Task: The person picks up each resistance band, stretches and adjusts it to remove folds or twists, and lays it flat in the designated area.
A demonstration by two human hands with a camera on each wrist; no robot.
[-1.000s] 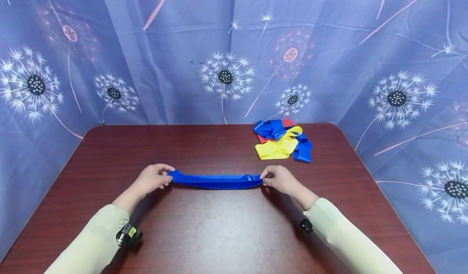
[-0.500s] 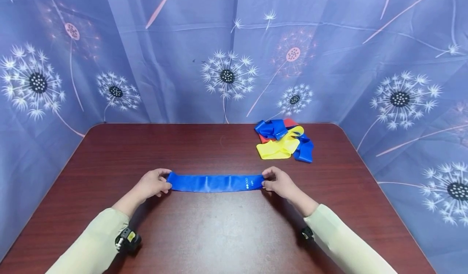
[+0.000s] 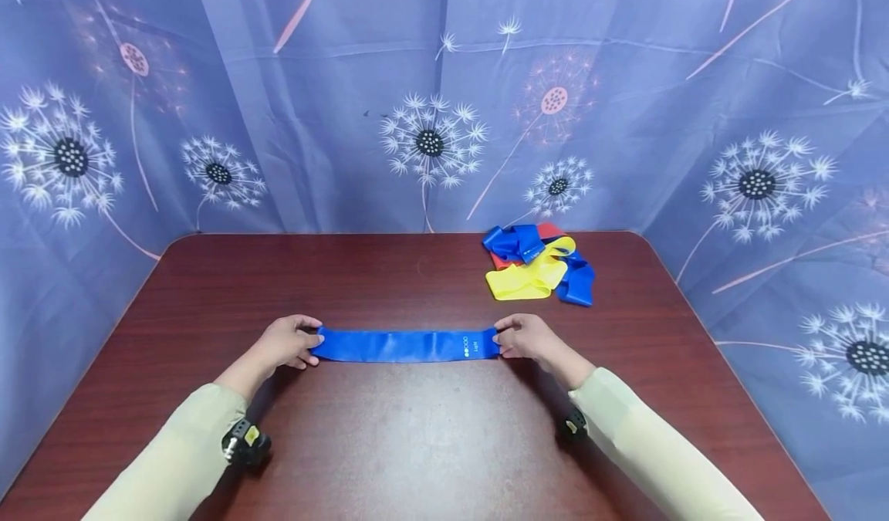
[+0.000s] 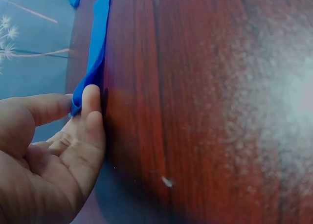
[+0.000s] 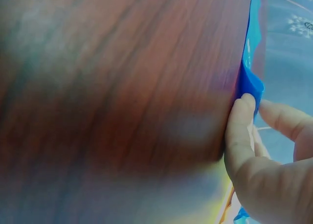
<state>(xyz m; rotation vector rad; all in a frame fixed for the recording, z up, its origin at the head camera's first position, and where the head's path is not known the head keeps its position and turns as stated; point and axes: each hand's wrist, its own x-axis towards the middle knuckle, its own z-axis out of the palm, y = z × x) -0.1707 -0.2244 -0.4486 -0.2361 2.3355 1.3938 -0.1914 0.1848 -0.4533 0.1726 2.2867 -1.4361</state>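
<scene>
One long, smooth blue band (image 3: 396,346) has its ends pinched by left hand (image 3: 286,343) and right hand (image 3: 531,339); crumpled yellow, red and blue bands (image 3: 522,282) lie far right.

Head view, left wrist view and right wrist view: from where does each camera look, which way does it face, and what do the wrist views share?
Head: worn on the head, facing forward and down at the blue band, the table and the curtain; both hands and sleeves show.
Left wrist: worn there, facing the band end pinched by the left hand, the only hand showing.
Right wrist: worn there, facing the opposite end, pinched by the right hand, alone in view.
Both wrist views share band, table and curtain.
</scene>
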